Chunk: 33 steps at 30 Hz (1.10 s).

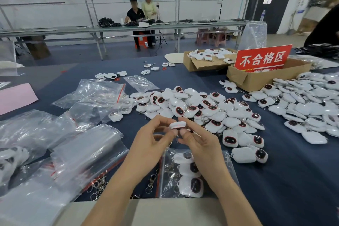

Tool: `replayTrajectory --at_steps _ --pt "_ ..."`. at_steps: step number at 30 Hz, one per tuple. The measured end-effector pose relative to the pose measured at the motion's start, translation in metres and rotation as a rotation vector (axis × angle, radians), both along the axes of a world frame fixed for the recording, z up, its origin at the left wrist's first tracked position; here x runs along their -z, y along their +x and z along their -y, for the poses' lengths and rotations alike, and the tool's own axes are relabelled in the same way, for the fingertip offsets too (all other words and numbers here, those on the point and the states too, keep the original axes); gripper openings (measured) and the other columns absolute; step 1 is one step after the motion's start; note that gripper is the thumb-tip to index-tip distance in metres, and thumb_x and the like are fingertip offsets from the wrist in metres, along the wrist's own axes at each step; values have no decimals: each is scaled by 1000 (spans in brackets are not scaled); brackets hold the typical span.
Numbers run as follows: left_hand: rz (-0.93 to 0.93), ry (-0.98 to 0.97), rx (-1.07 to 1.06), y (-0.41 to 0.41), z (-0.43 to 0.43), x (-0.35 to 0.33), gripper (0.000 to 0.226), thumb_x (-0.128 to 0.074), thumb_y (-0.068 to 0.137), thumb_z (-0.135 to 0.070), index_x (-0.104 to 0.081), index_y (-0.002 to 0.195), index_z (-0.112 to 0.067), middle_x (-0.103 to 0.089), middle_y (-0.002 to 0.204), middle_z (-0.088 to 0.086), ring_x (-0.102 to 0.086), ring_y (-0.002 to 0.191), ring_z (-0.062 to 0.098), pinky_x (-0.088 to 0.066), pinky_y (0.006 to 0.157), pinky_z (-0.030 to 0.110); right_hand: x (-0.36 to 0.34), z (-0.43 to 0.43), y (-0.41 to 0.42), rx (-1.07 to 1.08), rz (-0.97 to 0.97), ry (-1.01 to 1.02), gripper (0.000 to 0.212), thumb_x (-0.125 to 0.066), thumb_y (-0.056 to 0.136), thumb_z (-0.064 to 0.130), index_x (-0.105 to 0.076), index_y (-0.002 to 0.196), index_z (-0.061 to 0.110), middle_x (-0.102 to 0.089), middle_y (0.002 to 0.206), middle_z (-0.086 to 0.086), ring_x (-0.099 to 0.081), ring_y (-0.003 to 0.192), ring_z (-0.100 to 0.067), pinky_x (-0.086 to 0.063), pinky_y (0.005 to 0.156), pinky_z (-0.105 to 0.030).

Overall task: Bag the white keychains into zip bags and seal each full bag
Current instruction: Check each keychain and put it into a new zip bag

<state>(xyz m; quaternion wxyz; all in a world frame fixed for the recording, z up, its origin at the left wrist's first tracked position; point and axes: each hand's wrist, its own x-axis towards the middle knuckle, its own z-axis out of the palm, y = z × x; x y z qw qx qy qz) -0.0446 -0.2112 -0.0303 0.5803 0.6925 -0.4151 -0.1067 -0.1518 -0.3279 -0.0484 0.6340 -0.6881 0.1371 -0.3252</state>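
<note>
- White keychain is hanging pinched in mid-air, long side running left to right, ring dangling.
- Left hand and right hand are each pinching one end.
- Zip bag is lying just below; I am judging its red-strip mouth faces left, nearer the left hand.

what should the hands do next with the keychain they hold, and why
Probably slip the keychain, pinched by the left hand and right hand, into the zip bag lying below them: it holds only a few keychains, so it seems not yet full.
</note>
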Motion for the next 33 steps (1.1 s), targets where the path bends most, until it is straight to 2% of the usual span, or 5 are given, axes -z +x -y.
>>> replayTrajectory --at_steps 6,15,22,25,33 --pt "-22 -10 30 3 -1 -4 26 -69 96 -14 -69 101 -39 -75 105 -12 -68 104 10 -53 90 20 -1 1 -2 2 8 -7 35 -65 98 18 -72 113 48 -77 106 8 -73 96 -11 -60 84 -27" --pt "-22 16 35 4 -2 -4 18 -67 97 -16 -69 107 -31 -74 109 -10 -68 108 13 -52 98 35 -4 -3 -3 11 28 -33 40 -65 97 19 -71 105 58 -77 98 13 -73 91 -9 -58 74 -18" --pt "-57 27 37 1 -2 -8 16 -69 96 -17 -69 108 -27 -74 104 -10 -69 98 8 -52 85 19 -7 -3 -2 26 4 -14 41 -64 98 23 -69 101 64 -77 94 12 -73 88 -12 -59 72 -21" --pt "-247 -70 40 -4 2 -11 15 -67 96 -13 -67 112 -13 -76 100 4 -72 88 12 -57 80 21 -10 -3 -2 -5 9 20 51 -64 98 19 -66 95 70 -77 89 16 -73 84 -3 -58 60 -26" --pt "-350 -91 87 -4 3 -12 15 -71 93 -12 -66 106 -7 -74 98 14 -73 87 22 -60 86 30 -9 0 -2 1 45 142 19 -68 95 12 -74 106 27 -79 97 5 -74 94 -10 -57 76 -18"
